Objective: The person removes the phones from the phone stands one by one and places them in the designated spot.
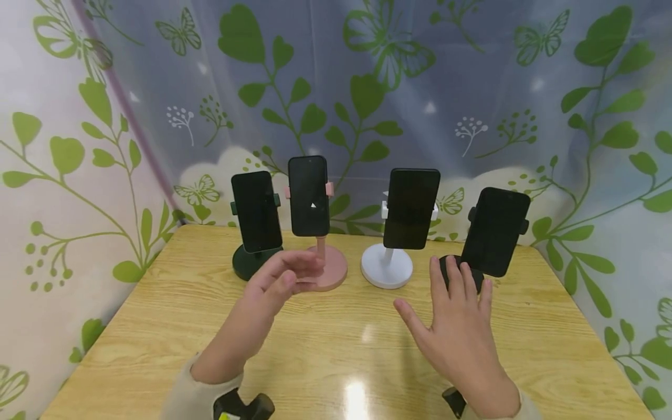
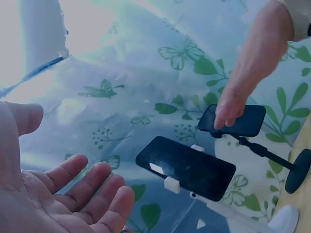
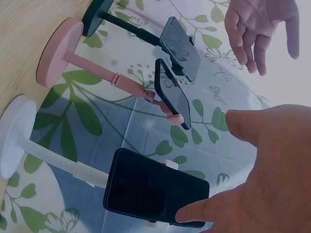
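Note:
Phone holders stand in a row, each with a dark-screened phone: a dark green stand (image 1: 244,265) with its phone (image 1: 256,211), a pink stand (image 1: 336,265) with its phone (image 1: 308,198), a white stand (image 1: 387,269) with its phone (image 1: 412,208), and a black stand (image 1: 476,277) with its phone (image 1: 496,231). My left hand (image 1: 268,291) hovers before the pink and green bases, fingers loosely bent, holding nothing. Fingers spread, my right hand (image 1: 459,329) is nearest the black stand and partly covers its base. The left wrist view shows it overlapping that phone; contact is unclear.
The stands sit along the back of a wooden table (image 1: 336,338). Behind and beside it hangs a curtain (image 1: 325,76) printed with green leaves and butterflies. Black devices (image 1: 244,405) are strapped at both wrists.

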